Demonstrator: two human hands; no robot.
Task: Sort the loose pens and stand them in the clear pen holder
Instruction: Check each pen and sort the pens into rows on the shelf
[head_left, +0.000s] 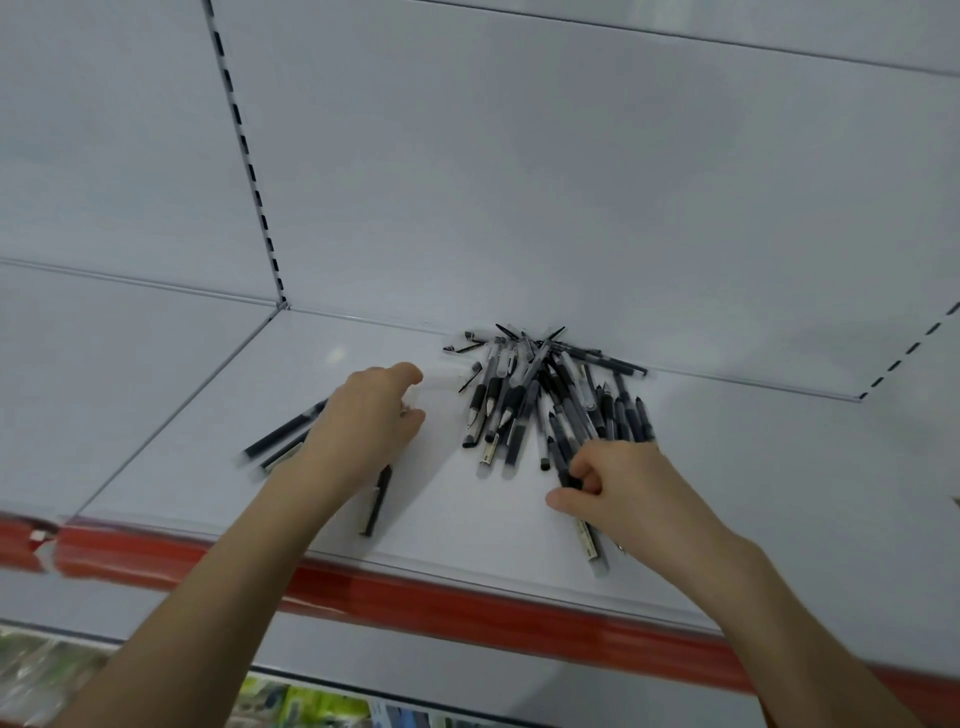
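- Shelf (727, 467): flat, smooth white sheet metal with a red strip (467, 608) along the front edge.
- Pile (545, 400): loose pens heaped against the back panel (571, 182). They have slim round barrels in dark or clear plastic, and some are capped.
- Left hand (363, 421): thumb and fingers curve round a faint clear shape just left of the pile. This is judged to be the holder (434, 387), though its outline is blurred.
- Right hand (628, 488): fingers are curled tight round a few pens at the pile's near right edge. One labelled barrel sticks out below the palm.
- Stray pens (283, 434): lie flat, partly under the left hand, apart from the pile.
- Step in hand: gathering a bunch. No pen is seen standing in the holder.
- Next move: align the bunch one way, carry it left and lower it upright into the holder while the left hand steadies the light plastic.
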